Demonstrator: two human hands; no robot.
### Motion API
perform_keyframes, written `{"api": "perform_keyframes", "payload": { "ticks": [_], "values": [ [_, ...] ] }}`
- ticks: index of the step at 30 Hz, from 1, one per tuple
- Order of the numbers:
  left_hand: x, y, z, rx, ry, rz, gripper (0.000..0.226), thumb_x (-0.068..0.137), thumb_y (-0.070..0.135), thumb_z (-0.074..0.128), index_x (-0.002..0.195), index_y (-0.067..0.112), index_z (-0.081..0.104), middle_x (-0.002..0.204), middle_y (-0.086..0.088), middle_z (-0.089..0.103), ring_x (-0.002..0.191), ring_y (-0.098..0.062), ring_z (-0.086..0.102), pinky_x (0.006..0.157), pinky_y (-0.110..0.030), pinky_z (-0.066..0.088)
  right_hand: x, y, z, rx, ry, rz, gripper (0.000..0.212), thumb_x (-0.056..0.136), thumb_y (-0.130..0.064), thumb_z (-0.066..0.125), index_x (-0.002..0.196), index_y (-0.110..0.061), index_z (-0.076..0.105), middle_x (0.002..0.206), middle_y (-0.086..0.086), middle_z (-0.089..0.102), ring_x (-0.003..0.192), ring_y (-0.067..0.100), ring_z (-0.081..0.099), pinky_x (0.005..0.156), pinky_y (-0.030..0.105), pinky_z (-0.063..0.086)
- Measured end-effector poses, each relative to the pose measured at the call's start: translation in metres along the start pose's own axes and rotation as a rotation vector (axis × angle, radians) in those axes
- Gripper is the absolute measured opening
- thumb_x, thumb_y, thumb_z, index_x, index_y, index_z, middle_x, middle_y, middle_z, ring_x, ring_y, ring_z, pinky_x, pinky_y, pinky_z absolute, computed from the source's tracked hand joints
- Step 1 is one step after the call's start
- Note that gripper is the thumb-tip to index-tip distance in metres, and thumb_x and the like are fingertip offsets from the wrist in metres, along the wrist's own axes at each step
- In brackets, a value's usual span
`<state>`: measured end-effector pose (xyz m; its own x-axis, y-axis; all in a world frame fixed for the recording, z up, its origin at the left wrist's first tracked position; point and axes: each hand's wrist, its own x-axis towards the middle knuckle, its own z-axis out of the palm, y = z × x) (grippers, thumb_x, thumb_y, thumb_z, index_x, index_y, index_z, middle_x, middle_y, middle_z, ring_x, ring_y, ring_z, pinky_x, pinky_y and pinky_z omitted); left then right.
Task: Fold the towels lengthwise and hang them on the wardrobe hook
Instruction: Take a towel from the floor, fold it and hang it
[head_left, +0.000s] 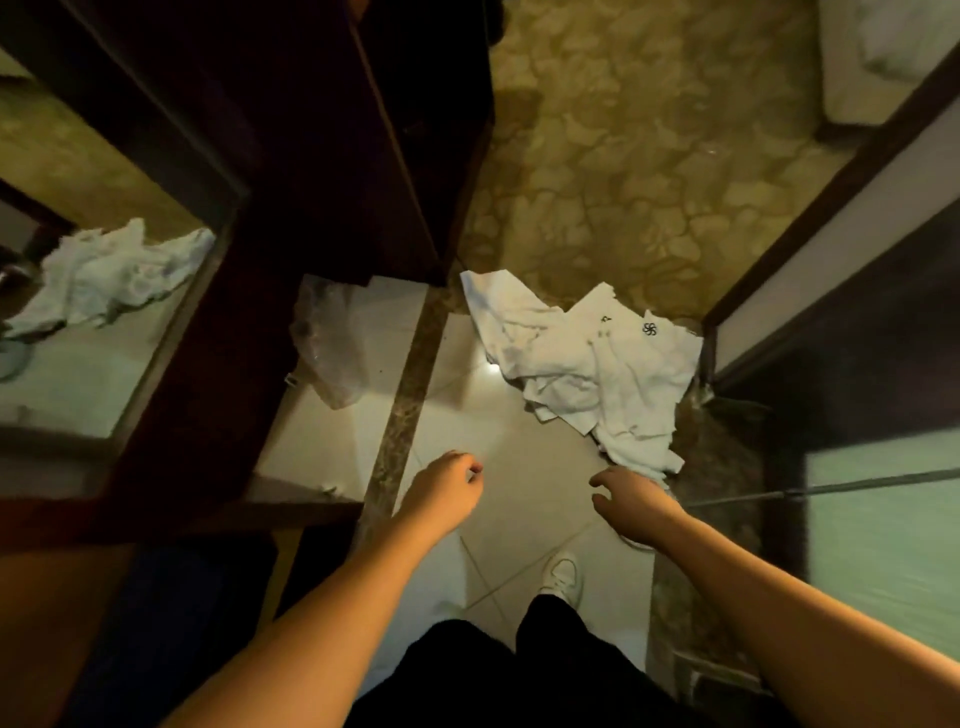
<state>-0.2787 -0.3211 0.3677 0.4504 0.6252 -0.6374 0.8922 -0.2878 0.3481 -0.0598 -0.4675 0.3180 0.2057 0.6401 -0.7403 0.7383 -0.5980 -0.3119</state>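
reaching down, your left hand and right hand hung loosely curled, holding nothing. the towels lay crumpled on the tiled floor just ahead; you needed one towel's corners, not the heap.

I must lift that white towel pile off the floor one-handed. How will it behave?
The towels lie crumpled and creased, so they will likely flop and drape. Several overlapping layers suggest one pinch may lift only part. Probably light and not fragile.
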Motion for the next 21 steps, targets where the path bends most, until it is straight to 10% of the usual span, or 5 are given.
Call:
{"api": "perform_keyframes", "payload": {
  "ticks": [18, 21],
  "values": [
    [0.401, 0.092, 0.006, 0.179, -0.271, 0.103, 0.026, 0.098, 0.027, 0.048, 0.113, 0.012, 0.063, 0.122, -0.009, 0.058, 0.11, -0.028, 0.058, 0.086, -0.033, 0.044, 0.283, 0.13, -0.061, 0.435, -0.039, 0.466, 0.041, 0.097, -0.03, 0.054, 0.135, -0.014, 0.057, 0.14, 0.01, 0.054, 0.124, 0.027, 0.054, 0.101, 0.033, 0.045],
    [0.472, 0.092, 0.017, 0.185, -0.306, 0.103, 0.025, 0.097, 0.027, 0.05, 0.107, 0.01, 0.064, 0.116, -0.007, 0.061, 0.107, -0.029, 0.059, 0.084, -0.033, 0.044, 0.345, 0.137, -0.064, 0.543, -0.041, 0.493, 0.013, 0.093, -0.023, 0.057, 0.099, -0.019, 0.068, 0.104, 0.004, 0.066, 0.108, 0.026, 0.06, 0.079, 0.025, 0.043]
  ]
}}
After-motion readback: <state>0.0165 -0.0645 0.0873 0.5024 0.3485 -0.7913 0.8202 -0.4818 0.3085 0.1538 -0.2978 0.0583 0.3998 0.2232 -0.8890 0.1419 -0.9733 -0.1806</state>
